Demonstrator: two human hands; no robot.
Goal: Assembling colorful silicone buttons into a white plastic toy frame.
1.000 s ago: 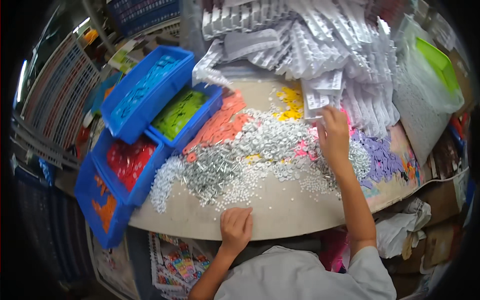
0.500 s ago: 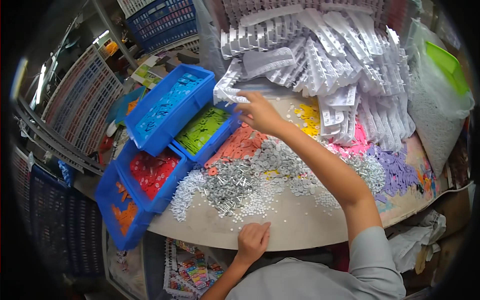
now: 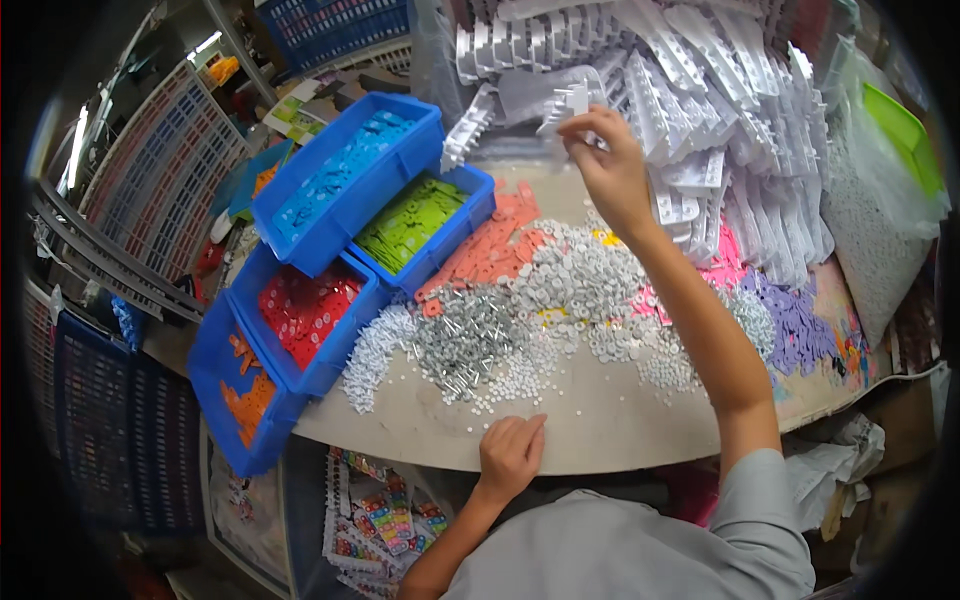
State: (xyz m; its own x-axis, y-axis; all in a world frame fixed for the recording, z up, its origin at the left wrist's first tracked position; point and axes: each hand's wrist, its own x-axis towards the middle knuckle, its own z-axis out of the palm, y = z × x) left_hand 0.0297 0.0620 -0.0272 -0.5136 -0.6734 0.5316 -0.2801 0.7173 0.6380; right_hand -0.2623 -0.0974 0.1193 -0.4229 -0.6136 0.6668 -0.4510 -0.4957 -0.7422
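Note:
My right hand reaches over the far middle of the table, its fingertips pinched on a white toothed plastic strip. A second white strip leans upright to its left, apart from the hand. Behind and to the right rises a big pile of similar white strips. At the table's near edge my left hand rests with its fingers curled in; anything inside them is hidden. Just beyond it lie small white discs and a heap of silvery pins.
Blue bins with light blue, green, red and orange pieces stand at the left. Coral, pink and purple pieces lie on the table. A filled clear bag stands at right.
My right hand has moved right and away from me, from the left strip's near end to beside the large pile, with a white strip at its fingers. The left hand stays at the table edge.

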